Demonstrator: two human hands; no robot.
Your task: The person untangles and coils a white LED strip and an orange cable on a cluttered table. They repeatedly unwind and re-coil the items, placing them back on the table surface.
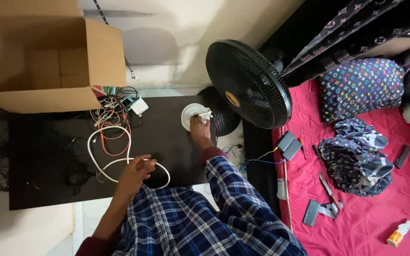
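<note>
**Both hands on white cable at the dark table**

I see both arms in plaid sleeves reaching forward over the dark table (176, 142). The right arm is stretched toward the far edge; the left is bent, its hand near the front edge.

The table stands against a pale wall, an open cardboard box (48, 61) over its far left corner, a cable tangle (115, 114) beside it. A black fan (247, 83) stands at the far right corner; a pink bed (371, 199) lies to the right.

My right hand (200, 130) presses a coiled white cable (193, 114) near the far edge, fingers curled onto it. My left hand (134, 173) is loosely closed, pinching the loose white cable (103, 163) looping across the table's middle.
</note>
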